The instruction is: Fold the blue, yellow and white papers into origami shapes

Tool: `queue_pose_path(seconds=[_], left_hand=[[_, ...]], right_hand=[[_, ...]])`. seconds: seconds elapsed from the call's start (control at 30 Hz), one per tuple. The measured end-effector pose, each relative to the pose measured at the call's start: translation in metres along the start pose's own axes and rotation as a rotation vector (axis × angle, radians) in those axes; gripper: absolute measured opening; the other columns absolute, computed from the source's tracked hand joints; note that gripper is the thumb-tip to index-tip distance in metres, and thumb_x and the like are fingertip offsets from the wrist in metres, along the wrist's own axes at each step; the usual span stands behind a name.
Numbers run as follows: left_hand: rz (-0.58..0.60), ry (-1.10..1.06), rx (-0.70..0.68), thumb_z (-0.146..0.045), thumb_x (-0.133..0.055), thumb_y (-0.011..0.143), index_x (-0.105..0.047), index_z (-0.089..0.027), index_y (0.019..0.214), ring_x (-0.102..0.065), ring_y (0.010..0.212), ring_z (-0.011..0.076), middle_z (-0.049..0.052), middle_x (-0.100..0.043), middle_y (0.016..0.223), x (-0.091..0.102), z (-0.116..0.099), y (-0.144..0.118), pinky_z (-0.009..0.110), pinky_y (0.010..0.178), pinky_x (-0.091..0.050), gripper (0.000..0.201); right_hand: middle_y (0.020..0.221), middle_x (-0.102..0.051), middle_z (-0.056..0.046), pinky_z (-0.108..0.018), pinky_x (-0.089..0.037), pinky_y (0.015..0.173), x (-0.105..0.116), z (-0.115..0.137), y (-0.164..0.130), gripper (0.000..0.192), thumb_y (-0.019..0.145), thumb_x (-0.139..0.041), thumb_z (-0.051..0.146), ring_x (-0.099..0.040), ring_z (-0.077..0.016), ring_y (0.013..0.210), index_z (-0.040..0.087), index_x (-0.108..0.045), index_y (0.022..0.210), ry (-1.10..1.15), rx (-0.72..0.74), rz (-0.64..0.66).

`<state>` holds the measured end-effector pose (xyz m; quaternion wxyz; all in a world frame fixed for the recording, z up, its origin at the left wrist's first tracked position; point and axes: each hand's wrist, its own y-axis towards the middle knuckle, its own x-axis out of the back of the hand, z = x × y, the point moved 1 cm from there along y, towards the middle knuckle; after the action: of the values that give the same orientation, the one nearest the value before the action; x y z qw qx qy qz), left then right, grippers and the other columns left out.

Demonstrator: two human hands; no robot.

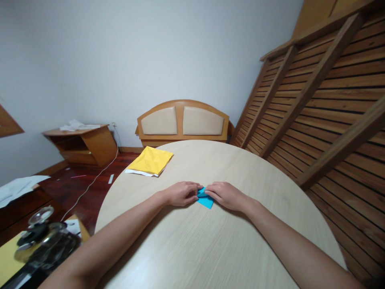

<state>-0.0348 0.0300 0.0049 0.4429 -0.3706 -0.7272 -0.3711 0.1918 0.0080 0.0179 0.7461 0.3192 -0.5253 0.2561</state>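
A small piece of folded blue paper (206, 201) lies on the round table (186, 245), between my two hands. My left hand (183, 193) grips its left side, thumb toward me and fingers on the far side. From the right, my right hand (225, 194) has its fingers pressed on the upper right part of the paper. An upper flap stands a little raised between the fingertips, while a lower corner points toward me. My fingers cover the paper's left and right ends.
Yellow sheets over white ones (150, 161) lie at the table's far left. A wooden headboard (179, 120) stands behind the table, and a slatted wooden frame (325, 96) leans along the right. At lower left is a glass pot (49, 243). A white cord (90, 184) crosses the floor.
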Motion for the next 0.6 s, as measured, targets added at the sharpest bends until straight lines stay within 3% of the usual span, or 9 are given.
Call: queue_pose_path(seconds=[0.13, 0.27, 0.37, 0.47, 0.6], left_hand=[[0.023, 0.025, 0.025, -0.029, -0.049, 0.095, -0.059, -0.018, 0.093, -0.062, 0.110, 0.0241, 0.012, -0.067, 0.115, 0.001, 0.000, 0.001, 0.036, 0.097, -0.049, 0.015], [-0.012, -0.051, 0.050, -0.028, -0.049, 0.094, -0.055, -0.019, 0.085, -0.060, 0.113, 0.0239, 0.011, -0.068, 0.111, 0.000, 0.000, 0.001, 0.035, 0.095, -0.049, 0.015], [-0.048, -0.110, 0.085, -0.028, -0.052, 0.093, -0.053, -0.019, 0.080, -0.061, 0.110, 0.0235, 0.011, -0.068, 0.113, 0.000, 0.000, 0.000, 0.034, 0.093, -0.049, 0.016], [-0.068, -0.159, 0.106, -0.031, -0.055, 0.092, -0.052, -0.019, 0.076, -0.061, 0.109, 0.0231, 0.012, -0.068, 0.112, -0.002, 0.001, 0.000, 0.033, 0.091, -0.049, 0.020], [-0.087, -0.233, 0.105, -0.037, -0.059, 0.091, -0.054, -0.019, 0.074, -0.055, 0.121, 0.0251, 0.010, -0.069, 0.097, -0.004, 0.006, 0.000, 0.035, 0.099, -0.046, 0.026]], right_hand=[[0.103, -0.075, -0.008, -0.030, -0.046, 0.079, -0.003, -0.003, 0.000, 0.031, 0.102, -0.045, 0.036, -0.067, -0.0211, 0.090, 0.022, -0.071, 0.108, 0.225, -0.084, -0.094], [0.091, -0.076, -0.006, -0.027, -0.047, 0.069, -0.006, -0.009, -0.001, 0.028, 0.096, -0.057, 0.040, -0.067, -0.0189, 0.078, 0.018, -0.071, 0.105, 0.407, -0.195, -0.135], [0.090, -0.076, -0.005, -0.027, -0.046, 0.069, -0.007, -0.013, 0.001, 0.027, 0.095, -0.058, 0.039, -0.066, -0.0191, 0.078, 0.018, -0.075, 0.098, 0.419, -0.192, -0.147], [0.099, -0.077, -0.006, -0.029, -0.047, 0.076, -0.009, -0.015, 0.003, 0.029, 0.097, -0.053, 0.036, -0.068, -0.0208, 0.086, 0.021, -0.077, 0.103, 0.418, -0.158, -0.154], [0.107, -0.076, -0.007, -0.031, -0.047, 0.084, -0.013, -0.017, 0.006, 0.031, 0.099, -0.049, 0.034, -0.068, -0.0225, 0.094, 0.023, -0.076, 0.110, 0.415, -0.127, -0.160]])
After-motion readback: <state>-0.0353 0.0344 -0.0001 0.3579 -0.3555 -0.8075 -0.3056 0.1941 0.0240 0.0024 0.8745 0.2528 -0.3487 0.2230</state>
